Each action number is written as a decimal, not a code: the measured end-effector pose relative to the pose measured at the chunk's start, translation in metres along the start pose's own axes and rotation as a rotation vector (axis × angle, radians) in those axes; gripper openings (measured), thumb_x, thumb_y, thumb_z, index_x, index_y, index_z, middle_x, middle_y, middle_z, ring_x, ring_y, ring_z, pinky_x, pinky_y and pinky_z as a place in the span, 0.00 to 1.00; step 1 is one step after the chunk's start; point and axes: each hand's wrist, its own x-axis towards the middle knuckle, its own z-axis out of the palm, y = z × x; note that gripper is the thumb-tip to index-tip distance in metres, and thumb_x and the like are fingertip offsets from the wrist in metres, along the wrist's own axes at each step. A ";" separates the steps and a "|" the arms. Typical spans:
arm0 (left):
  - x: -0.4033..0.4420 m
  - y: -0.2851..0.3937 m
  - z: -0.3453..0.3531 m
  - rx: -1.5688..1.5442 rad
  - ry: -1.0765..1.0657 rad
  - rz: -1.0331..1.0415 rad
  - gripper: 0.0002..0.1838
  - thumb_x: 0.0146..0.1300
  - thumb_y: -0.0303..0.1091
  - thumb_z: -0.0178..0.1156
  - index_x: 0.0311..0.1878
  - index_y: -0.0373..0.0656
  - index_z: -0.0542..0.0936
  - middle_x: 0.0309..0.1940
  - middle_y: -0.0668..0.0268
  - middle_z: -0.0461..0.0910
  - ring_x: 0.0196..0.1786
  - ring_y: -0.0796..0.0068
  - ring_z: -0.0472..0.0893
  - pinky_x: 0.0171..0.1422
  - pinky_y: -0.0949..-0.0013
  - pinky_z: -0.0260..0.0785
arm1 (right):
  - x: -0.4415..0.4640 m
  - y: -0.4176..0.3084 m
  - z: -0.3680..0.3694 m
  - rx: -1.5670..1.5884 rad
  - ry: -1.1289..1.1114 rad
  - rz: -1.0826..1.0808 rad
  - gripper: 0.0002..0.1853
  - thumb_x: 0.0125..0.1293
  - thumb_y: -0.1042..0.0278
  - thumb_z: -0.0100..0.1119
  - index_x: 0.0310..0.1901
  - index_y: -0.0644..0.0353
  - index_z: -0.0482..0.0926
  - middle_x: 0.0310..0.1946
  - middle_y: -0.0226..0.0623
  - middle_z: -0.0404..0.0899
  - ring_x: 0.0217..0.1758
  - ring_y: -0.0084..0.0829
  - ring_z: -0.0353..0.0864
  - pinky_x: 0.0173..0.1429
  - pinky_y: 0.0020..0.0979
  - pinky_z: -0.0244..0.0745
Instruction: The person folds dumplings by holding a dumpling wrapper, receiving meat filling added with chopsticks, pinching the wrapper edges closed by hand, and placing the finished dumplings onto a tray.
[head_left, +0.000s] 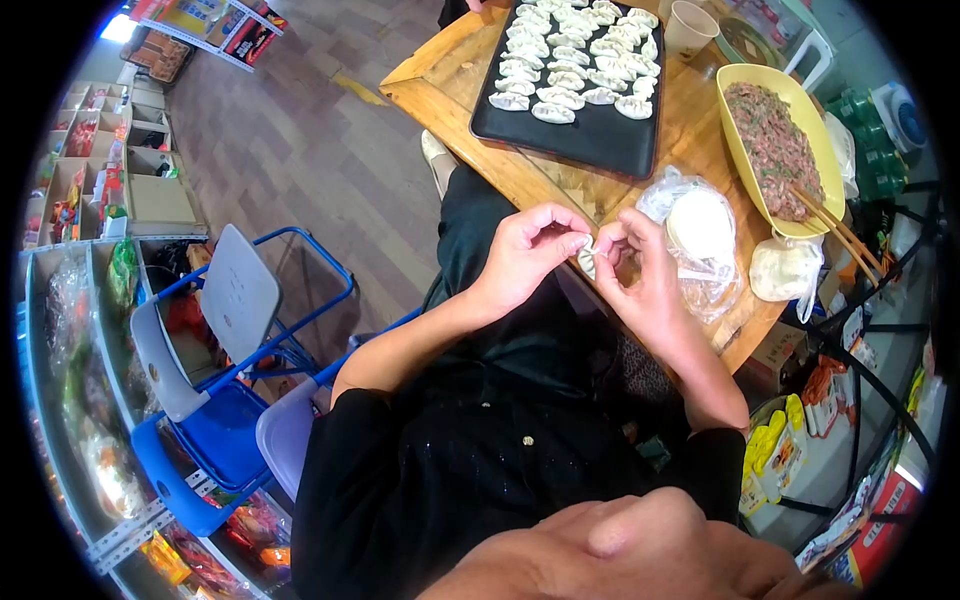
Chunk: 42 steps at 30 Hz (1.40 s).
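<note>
Both hands (585,262) pinch a dumpling (587,260); fingers partly hide it.

One head-worn view faces steeply downward, close.

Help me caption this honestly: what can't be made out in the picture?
All in the head view:
- Much of the dumpling: covered by the fingers of the left hand and right hand.
- Tips of the chopsticks: hidden in the meat filling.
- Far edge of the black tray: cut off by the top edge.
- Print on the shelf packets: too small.
</note>
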 end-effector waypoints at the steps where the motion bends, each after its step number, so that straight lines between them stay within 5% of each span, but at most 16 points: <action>1: -0.001 0.000 0.002 0.032 0.024 0.047 0.07 0.69 0.25 0.59 0.48 0.37 0.80 0.44 0.61 0.81 0.47 0.74 0.80 0.53 0.73 0.73 | 0.000 0.000 0.001 -0.036 0.024 -0.025 0.33 0.58 0.86 0.63 0.63 0.62 0.60 0.34 0.36 0.77 0.30 0.31 0.78 0.35 0.30 0.76; 9: -0.003 0.011 0.004 0.561 0.011 0.453 0.08 0.63 0.21 0.63 0.46 0.35 0.82 0.44 0.59 0.81 0.46 0.72 0.81 0.50 0.72 0.74 | 0.004 -0.006 -0.003 -0.173 0.026 -0.106 0.28 0.54 0.88 0.63 0.57 0.61 0.67 0.33 0.38 0.76 0.30 0.33 0.78 0.33 0.31 0.75; 15: 0.001 -0.003 0.011 0.431 0.107 0.419 0.08 0.62 0.20 0.64 0.44 0.35 0.81 0.42 0.60 0.82 0.42 0.74 0.83 0.46 0.74 0.76 | 0.007 0.001 -0.006 -0.241 0.048 -0.245 0.26 0.53 0.87 0.65 0.54 0.60 0.71 0.37 0.39 0.78 0.34 0.41 0.78 0.37 0.36 0.75; 17: 0.002 0.000 0.013 0.479 0.123 0.417 0.07 0.62 0.20 0.64 0.43 0.35 0.81 0.41 0.61 0.82 0.42 0.74 0.83 0.46 0.74 0.76 | 0.010 0.002 -0.009 -0.327 0.021 -0.409 0.27 0.53 0.86 0.65 0.56 0.60 0.70 0.40 0.41 0.78 0.38 0.43 0.78 0.40 0.38 0.75; 22: 0.011 -0.003 0.020 0.463 0.170 0.375 0.04 0.64 0.19 0.61 0.42 0.35 0.79 0.39 0.62 0.81 0.41 0.78 0.82 0.46 0.75 0.76 | 0.012 0.012 -0.013 -0.430 0.030 -0.438 0.32 0.55 0.84 0.64 0.62 0.60 0.66 0.45 0.43 0.76 0.41 0.43 0.78 0.43 0.38 0.76; 24: 0.015 -0.002 0.020 0.243 0.250 0.166 0.05 0.66 0.20 0.60 0.44 0.35 0.78 0.39 0.64 0.81 0.40 0.80 0.81 0.46 0.76 0.75 | 0.011 0.010 -0.012 -0.424 0.091 -0.427 0.33 0.56 0.84 0.63 0.64 0.60 0.64 0.49 0.44 0.75 0.42 0.42 0.78 0.44 0.37 0.76; 26: 0.018 0.000 0.018 0.062 0.236 0.191 0.08 0.67 0.21 0.59 0.49 0.35 0.77 0.42 0.65 0.80 0.42 0.79 0.81 0.49 0.75 0.75 | 0.012 -0.007 -0.011 -0.185 0.211 -0.045 0.31 0.61 0.84 0.60 0.66 0.62 0.62 0.57 0.43 0.70 0.47 0.35 0.78 0.49 0.32 0.76; 27: 0.020 0.004 0.019 -0.048 0.238 0.219 0.10 0.68 0.21 0.58 0.51 0.35 0.77 0.43 0.65 0.80 0.43 0.79 0.81 0.50 0.74 0.76 | 0.011 -0.006 -0.010 -0.185 0.213 -0.049 0.31 0.61 0.84 0.60 0.66 0.62 0.62 0.57 0.43 0.70 0.47 0.35 0.78 0.49 0.32 0.76; 30: 0.019 0.008 0.016 -0.061 0.194 0.190 0.14 0.69 0.23 0.57 0.57 0.35 0.76 0.44 0.64 0.80 0.45 0.77 0.80 0.52 0.73 0.76 | 0.009 -0.006 -0.009 0.488 0.116 0.302 0.27 0.67 0.83 0.56 0.66 0.63 0.62 0.57 0.37 0.67 0.53 0.25 0.75 0.57 0.27 0.74; 37: 0.021 0.011 0.012 0.063 0.152 0.176 0.18 0.70 0.24 0.57 0.62 0.34 0.74 0.46 0.65 0.77 0.46 0.77 0.80 0.52 0.73 0.75 | 0.007 0.005 -0.006 0.525 0.100 0.362 0.25 0.68 0.85 0.55 0.65 0.63 0.63 0.53 0.34 0.71 0.54 0.23 0.74 0.57 0.25 0.74; 42: 0.023 0.026 0.011 0.396 0.126 0.220 0.14 0.64 0.22 0.62 0.53 0.37 0.82 0.43 0.64 0.77 0.43 0.77 0.80 0.47 0.75 0.76 | 0.006 0.007 -0.006 0.515 0.110 0.334 0.25 0.67 0.86 0.54 0.65 0.63 0.64 0.53 0.35 0.71 0.54 0.23 0.75 0.56 0.24 0.74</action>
